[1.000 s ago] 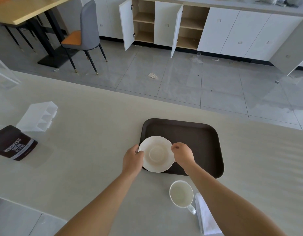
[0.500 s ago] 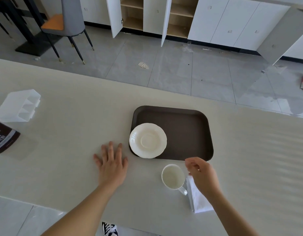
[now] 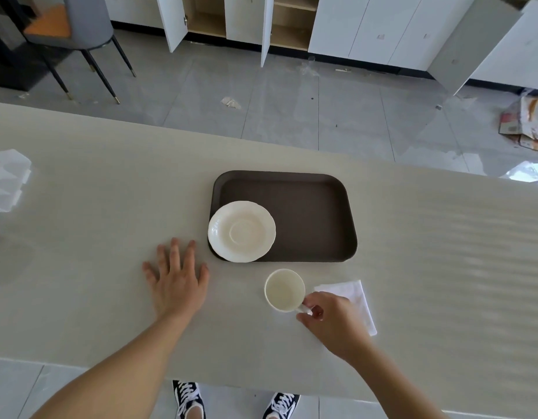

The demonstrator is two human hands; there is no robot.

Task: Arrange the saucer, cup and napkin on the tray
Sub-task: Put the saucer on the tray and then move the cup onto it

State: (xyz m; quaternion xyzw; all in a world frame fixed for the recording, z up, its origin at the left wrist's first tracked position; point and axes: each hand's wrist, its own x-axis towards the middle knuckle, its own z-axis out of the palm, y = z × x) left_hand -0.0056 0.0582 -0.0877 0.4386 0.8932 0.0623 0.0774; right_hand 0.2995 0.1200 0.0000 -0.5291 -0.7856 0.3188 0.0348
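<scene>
Pinching what looked like the cup [image 3: 284, 290] handle with my right hand [image 3: 332, 323], left hand [image 3: 177, 278] flat and empty, I had only the saucer [image 3: 241, 231] on the tray [image 3: 310, 219], at its 8 o'clock corner; napkin [image 3: 357, 300] remained.

Dark brown rectangular plastic tray [image 3: 307, 219]: on pale stone-look table [image 3: 443, 267]. White scalloped ceramic saucer [image 3: 241, 231]: in tray's near-left corner, overhanging rim. White ceramic cup [image 3: 284, 290]: before tray, on table. Folded white napkin [image 3: 357, 297]: right of cup, before tray's near-right corner.
</scene>
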